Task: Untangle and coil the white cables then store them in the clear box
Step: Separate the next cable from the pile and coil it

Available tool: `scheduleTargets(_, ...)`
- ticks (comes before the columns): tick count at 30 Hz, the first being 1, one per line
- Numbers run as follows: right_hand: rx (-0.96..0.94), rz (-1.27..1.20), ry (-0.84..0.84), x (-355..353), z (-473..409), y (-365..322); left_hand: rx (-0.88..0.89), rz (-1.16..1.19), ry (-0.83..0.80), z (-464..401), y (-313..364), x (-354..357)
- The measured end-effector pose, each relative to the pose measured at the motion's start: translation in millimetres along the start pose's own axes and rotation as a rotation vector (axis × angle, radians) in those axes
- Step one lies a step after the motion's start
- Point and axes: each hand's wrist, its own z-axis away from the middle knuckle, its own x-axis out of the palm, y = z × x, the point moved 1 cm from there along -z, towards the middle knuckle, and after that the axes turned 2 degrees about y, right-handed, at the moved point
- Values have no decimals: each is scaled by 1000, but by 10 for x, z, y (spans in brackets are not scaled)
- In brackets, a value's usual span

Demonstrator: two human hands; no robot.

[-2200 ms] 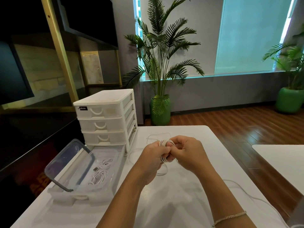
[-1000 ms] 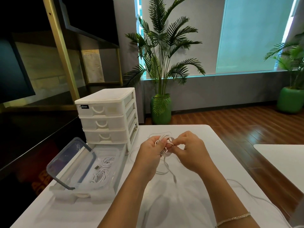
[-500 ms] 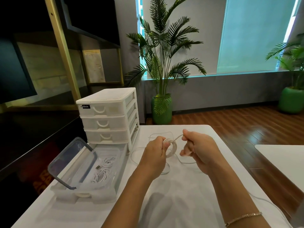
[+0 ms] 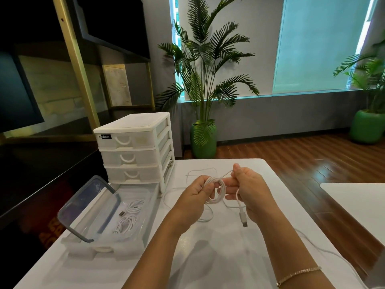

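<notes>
Working from the white worktop (image 4: 218, 257) down, you had a white drawer unit (image 4: 135, 149) standing at its far left, and just in front of that the clear box (image 4: 108, 230) lying open, its lid (image 4: 87, 207) tilted up on the left side. Two white coils (image 4: 129, 215) already lay inside the box. Both of your hands were held above the middle of the worktop, well right of the box.

Your left hand (image 4: 195, 197) was clenched round the top of a small white coil (image 4: 216, 190), the loops hanging below your fingers in a roughly upright ring. Your right hand (image 4: 248, 190) was just beside it, thumb and forefinger pinching the free tail where it left the coil, the strand rising up and to the right. The rest of that tail dropped from your right hand and ended in a plug (image 4: 244, 221) hanging clear of the surface. A loose cable (image 4: 200, 174) lay on the worktop beyond your hands, and another thin strand (image 4: 325, 249) trailed off to the near right.

Judging from this, the tail was short and the next wrap would have turned on that: it ran rightward from the coil, so your right hand was placed to carry it round while the left held the ring steady. The box sat to the left, nearer your left hand.
</notes>
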Motion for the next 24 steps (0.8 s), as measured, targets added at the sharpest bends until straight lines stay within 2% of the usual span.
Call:
scheduleTargets(4, -9, -12, 55, -17, -17, 26, 109, -276, 76, -48, -27, 44)
scheduleTargets(8, 97, -144, 19, -36, 0, 19, 255, -499, 182, -39, -38, 20)
scheduleTargets(13, 212, -256, -71, -8, 58, 7, 346, -399, 149, 16, -25, 46)
scheduleTargets(16, 225, -320, -93, -18, 48, 19, 456, -383, 209, 6, -71, 40)
scheduleTargets(21, 303, -445, -127, -2, 45, 23, 484, -421, 262, 7, -58, 18)
scheduleTargets(24, 372, -580, -182, 3, 45, 13, 483, -465, 364, -1, -48, 1)
